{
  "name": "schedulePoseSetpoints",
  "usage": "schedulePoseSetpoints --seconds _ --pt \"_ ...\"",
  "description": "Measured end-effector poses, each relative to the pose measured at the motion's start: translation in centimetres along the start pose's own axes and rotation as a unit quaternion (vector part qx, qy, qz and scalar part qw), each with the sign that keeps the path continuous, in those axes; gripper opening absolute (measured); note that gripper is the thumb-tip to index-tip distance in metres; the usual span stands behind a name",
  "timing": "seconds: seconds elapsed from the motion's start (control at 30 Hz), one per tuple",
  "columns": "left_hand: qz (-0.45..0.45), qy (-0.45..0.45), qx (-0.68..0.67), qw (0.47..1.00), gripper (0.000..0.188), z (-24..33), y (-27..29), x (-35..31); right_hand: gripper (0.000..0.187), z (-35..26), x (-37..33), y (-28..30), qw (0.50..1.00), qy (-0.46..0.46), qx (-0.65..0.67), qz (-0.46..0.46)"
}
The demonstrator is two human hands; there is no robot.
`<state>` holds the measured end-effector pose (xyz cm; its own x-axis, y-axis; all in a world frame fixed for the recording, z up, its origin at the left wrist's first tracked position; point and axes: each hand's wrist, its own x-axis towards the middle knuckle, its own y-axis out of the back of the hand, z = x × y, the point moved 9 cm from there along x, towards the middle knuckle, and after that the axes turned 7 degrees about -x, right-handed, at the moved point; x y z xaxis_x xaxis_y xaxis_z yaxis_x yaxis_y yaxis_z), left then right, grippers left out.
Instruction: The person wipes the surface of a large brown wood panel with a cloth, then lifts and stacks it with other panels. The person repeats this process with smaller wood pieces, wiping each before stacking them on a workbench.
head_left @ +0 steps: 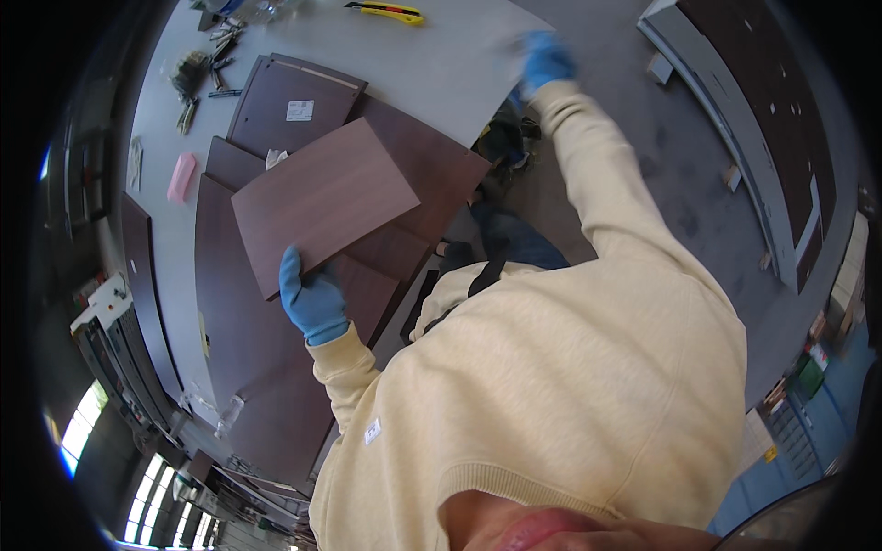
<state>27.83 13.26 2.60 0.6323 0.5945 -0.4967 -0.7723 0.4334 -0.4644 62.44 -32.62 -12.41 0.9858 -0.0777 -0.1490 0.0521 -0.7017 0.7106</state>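
My left hand (317, 301), in a blue glove, grips the near corner of a small brown wooden panel (326, 188), thumb on top and fingers underneath. That panel lies tilted over larger brown panels (262, 294), which hide part of each other. One far panel (262, 108) bears a white label (299, 111). A crumpled white scrap (276, 158) pokes out beside the held panel. Stretched far out, my right hand (548, 62), also blue-gloved, is at the table's right corner. Motion smears its fingers, and whether it holds anything cannot be made out.
On the grey table (441, 69) lie a yellow utility knife (390, 12), a pink piece (182, 177) and several small hardware parts (191, 73). A narrow dark panel (150, 294) rests at the left. Long panels on blocks (753, 119) stand to the right, across the grey floor.
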Motion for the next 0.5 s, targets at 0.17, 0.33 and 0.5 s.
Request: schedulePoseSetpoints --seconds 0.17,0.33,0.5 --pt "0.020 -0.041 -0.051 0.998 0.027 2.6 1.0 -0.2 0.031 -2.5 5.9 9.9 0.938 0.107 -0.272 0.185" --pt "0.038 -0.071 -0.051 0.995 0.027 3.6 2.4 0.6 0.031 -18.4 -0.6 -4.0 0.927 0.321 -0.192 0.018" --pt "0.059 -0.064 -0.061 0.994 0.032 3.9 1.4 0.0 0.024 -25.3 3.2 -14.7 0.954 0.248 -0.169 0.000"
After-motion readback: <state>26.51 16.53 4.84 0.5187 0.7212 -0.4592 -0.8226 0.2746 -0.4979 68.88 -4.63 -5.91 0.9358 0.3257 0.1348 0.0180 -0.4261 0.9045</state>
